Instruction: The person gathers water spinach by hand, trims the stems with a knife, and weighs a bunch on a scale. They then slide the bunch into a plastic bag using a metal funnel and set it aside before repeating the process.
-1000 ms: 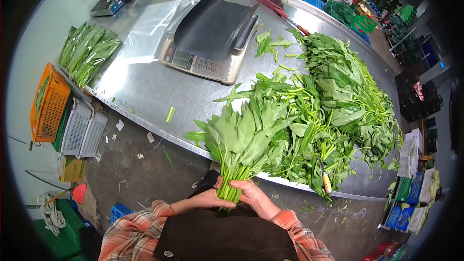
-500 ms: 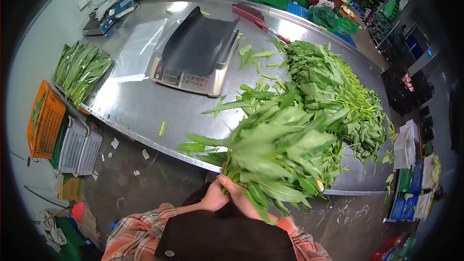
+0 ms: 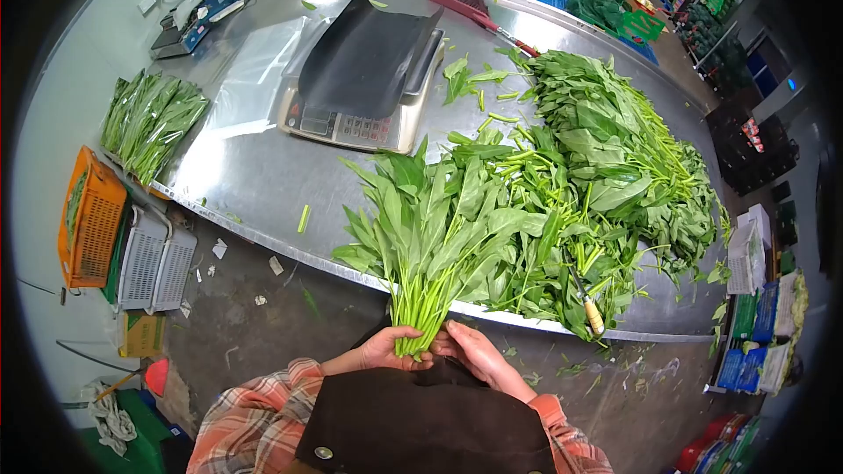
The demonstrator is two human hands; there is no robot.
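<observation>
"How are the hands?"

"At lower center, the left hand (image 3: 390,348) is closed around the stems; the right hand (image 3: 474,353) is beside their cut ends, its grip unclear."

"And the bunch (image 3: 430,246)?"

"Pale green stems, broad darker leaves fanning upward from the hands, over the metal table (image 3: 255,184)'s near edge."

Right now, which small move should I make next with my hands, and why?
Probably bring the right hand in around the stems: it is open beside them, while the left hand alone grips them low and the leaves fan out widely.
</observation>
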